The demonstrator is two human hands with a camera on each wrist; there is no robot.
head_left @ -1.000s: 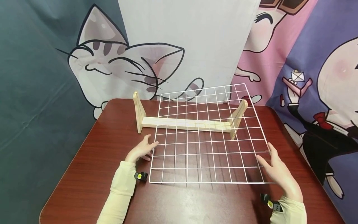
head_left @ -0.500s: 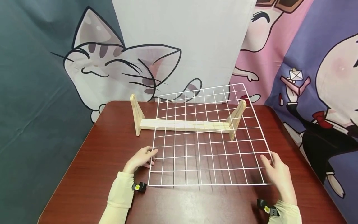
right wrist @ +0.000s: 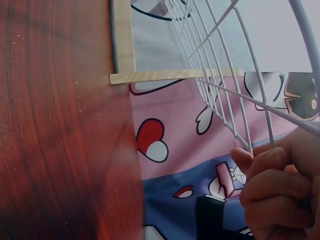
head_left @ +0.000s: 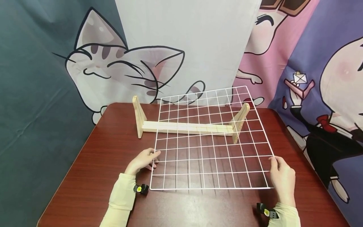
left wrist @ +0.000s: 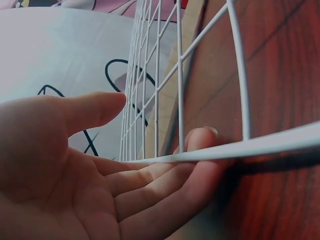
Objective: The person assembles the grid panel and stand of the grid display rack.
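A white wire grid panel [head_left: 201, 146] is held at a slant between both hands, its far part overlapping a pale wooden stand [head_left: 187, 128] in the head view. My left hand [head_left: 142, 160] holds the panel's left edge near its front corner. In the left wrist view, the fingers [left wrist: 165, 200] pass beneath the edge wire with their tips bent up round it, and the thumb stands apart on the near side. Opposite, my right hand [head_left: 282, 176] pinches the right edge. In the right wrist view, its curled fingers [right wrist: 275, 185] meet the wire beside the thumb.
Everything is over a dark red wooden table [head_left: 99, 164]. The stand's two upright ends, the left upright [head_left: 138, 116] and the right upright [head_left: 241, 122], rise behind the panel's front half. A printed cartoon curtain [head_left: 210, 44] hangs right behind the table's back edge.
The right hand's fingers have closed from spread to a pinch on the panel's right edge. The left hand has slid toward the front along its edge. The panel has shifted slightly nearer.
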